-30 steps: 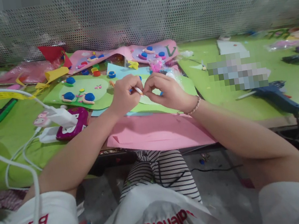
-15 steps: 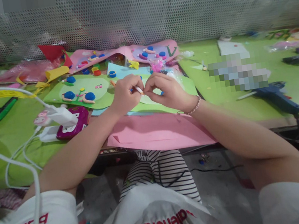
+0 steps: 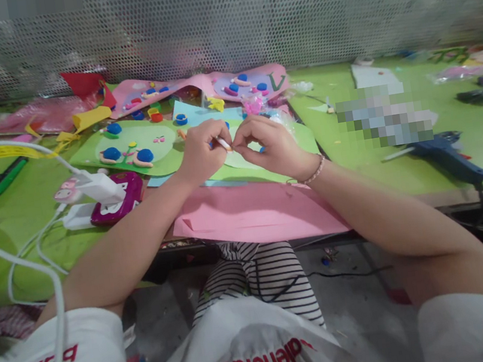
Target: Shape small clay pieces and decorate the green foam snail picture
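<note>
Perforated panel [image 3: 217, 21] beyond a green work surface [image 3: 331, 83]. Small white piece [image 3: 223, 142], orange at one end, gripped between closed fingertips of the left hand [image 3: 203, 153]; long axis slanting from far left to near right, orange end towards the opposite fingertips. Right hand [image 3: 271, 149] just beside that end, thumb and forefinger closed in a pinch, any hold on the piece impossible to tell. Pink sheet [image 3: 250, 210] nearer the body than the fingers; glue gun [image 3: 451, 158] well to their right.
</note>
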Motion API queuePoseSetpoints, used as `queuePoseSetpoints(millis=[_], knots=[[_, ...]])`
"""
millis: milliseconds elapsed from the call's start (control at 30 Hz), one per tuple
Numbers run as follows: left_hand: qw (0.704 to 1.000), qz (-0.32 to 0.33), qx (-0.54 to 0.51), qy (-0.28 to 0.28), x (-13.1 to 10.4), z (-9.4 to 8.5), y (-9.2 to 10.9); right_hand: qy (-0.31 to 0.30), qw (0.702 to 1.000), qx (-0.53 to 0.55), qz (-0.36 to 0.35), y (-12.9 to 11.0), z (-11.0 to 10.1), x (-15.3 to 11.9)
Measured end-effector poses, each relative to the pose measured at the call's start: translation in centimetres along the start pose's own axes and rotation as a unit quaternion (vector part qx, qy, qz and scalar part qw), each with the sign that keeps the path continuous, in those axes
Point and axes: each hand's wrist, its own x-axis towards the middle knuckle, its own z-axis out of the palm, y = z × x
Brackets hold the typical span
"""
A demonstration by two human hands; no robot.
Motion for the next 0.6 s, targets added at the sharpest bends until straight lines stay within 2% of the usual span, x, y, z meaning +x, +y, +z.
queuePoseSetpoints(millis=[233, 467, 600], knots=[[0.998, 0.054, -0.002, 0.012, -0.06, 0.16, -0.38, -0.008, 1.0, 0.006, -0.014, 0.08, 0.06, -0.06], [1.0, 0.023, 0.003, 0.011, -0.05, 0.34, -0.25, -0.002, 1.0, 0.005, -0.01, 0.0, 0.07, -0.02], [0.999, -0.033, -0.018, 0.016, 0.03, 0.16, -0.05, 0.006, 0.999, 0.036, 0.029, -0.06, -0.03, 0.09]])
